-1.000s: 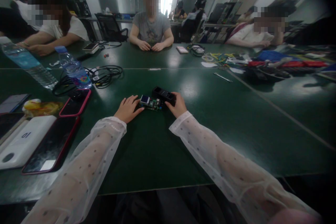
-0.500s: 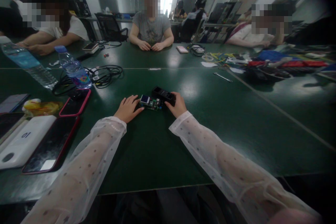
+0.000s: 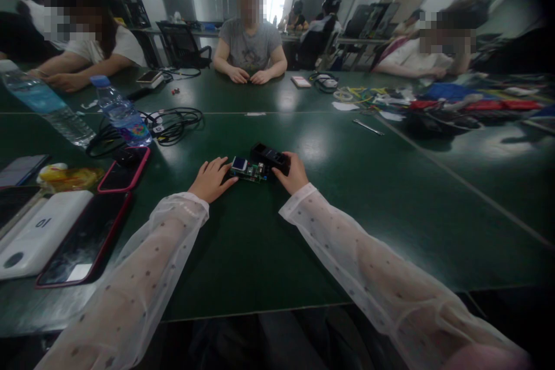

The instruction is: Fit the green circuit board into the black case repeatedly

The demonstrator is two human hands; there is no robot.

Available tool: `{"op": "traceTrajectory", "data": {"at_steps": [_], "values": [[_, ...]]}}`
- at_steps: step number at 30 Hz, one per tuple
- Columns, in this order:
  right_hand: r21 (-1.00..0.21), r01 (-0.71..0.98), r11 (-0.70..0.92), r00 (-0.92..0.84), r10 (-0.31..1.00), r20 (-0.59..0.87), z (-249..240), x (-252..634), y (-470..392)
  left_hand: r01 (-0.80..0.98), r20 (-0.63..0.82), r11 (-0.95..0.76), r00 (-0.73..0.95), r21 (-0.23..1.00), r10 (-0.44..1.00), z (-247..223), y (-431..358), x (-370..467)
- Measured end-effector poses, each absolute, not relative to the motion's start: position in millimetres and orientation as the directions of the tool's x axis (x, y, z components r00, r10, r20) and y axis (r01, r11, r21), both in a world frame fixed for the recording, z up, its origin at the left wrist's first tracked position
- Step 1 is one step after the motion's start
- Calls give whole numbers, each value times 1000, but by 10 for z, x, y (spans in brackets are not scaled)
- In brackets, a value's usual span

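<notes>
Circuit board (image 3: 249,170) with a small screen at its left end lay on the green table (image 3: 243,266), between the two hands I was watching from afar, and I judged every place from it. Just beyond the board and reaching past its right end was a black case (image 3: 267,155); I could not tell whether the two touched. I saw the right hand (image 3: 295,176) at the case's right end, thumb and fingers curled around it in a grasp. The left hand (image 3: 210,181) was at the board's left end, fingers stretched out and slightly parted, tips by its edge; from my remote seat I could not tell whether they pinched the board or merely rested against it. Sheer white sleeves (image 3: 143,269) with dark spots covered both forearms.

Well to the left of the board I made out a pink-cased phone (image 3: 124,172), with a blue-capped bottle (image 3: 120,113) beyond it. Black cables (image 3: 180,126) were coiled beyond the board's left end. Nearer than the board and far to its left, a red-rimmed phone (image 3: 89,237) lay beside a white slab (image 3: 47,231). Beyond the board to the right I picked out a thin metal tool (image 3: 367,127). Straight across from the board sat a person in a grey shirt (image 3: 250,46).
</notes>
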State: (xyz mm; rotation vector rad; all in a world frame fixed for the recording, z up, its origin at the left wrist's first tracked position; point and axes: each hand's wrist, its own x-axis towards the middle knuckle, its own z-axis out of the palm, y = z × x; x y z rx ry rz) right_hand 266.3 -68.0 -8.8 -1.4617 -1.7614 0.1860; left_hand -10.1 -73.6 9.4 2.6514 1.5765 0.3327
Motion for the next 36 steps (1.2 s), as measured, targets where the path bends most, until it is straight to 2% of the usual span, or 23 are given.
{"op": "traceTrajectory", "data": {"at_steps": [24,33,36], "values": [[-553,770,319,7,862,506,-78,2653,-688,862,163,-486,464,143,871,98,-740,-99],[-681,664,308,83,875,477,-87,2652,-688,861,161,-484,461,157,873,104,-745,-104],[-699,620,357,95,850,519,-21,2619,-741,861,159,-485,463,153,872,105,-743,-105]]}}
